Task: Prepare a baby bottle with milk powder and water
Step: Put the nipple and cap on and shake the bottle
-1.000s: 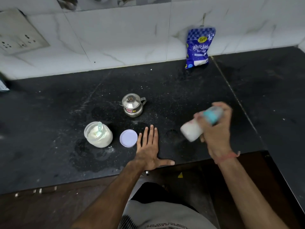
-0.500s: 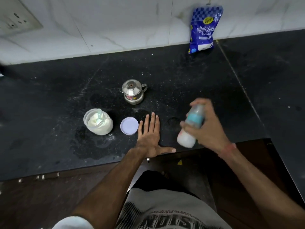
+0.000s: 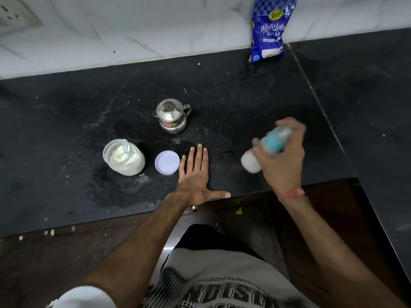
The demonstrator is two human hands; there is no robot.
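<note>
My right hand (image 3: 283, 161) is closed around a baby bottle (image 3: 252, 162) with a teal collar, held tilted above the counter's front right, blurred by motion. White milk fills its lower end. My left hand (image 3: 195, 176) lies flat on the black counter (image 3: 66, 121) with fingers spread, holding nothing. Left of it rests a round white lid (image 3: 167, 162). Further left stands an open clear jar of milk powder (image 3: 124, 157) with a pale green scoop stuck in it. A small steel kettle (image 3: 172, 115) with its lid on stands behind the lid.
A blue bag of sugar (image 3: 268, 30) leans against the white tiled wall at the back right. A wall socket (image 3: 13, 18) sits at the top left. The counter's front edge runs just below my left hand; powder specks and wet marks lie around the jar.
My right hand has swung the bottle back and forth, tilting it differently in each frame. My left hand has stayed flat on the counter. The camera has tipped downward.
</note>
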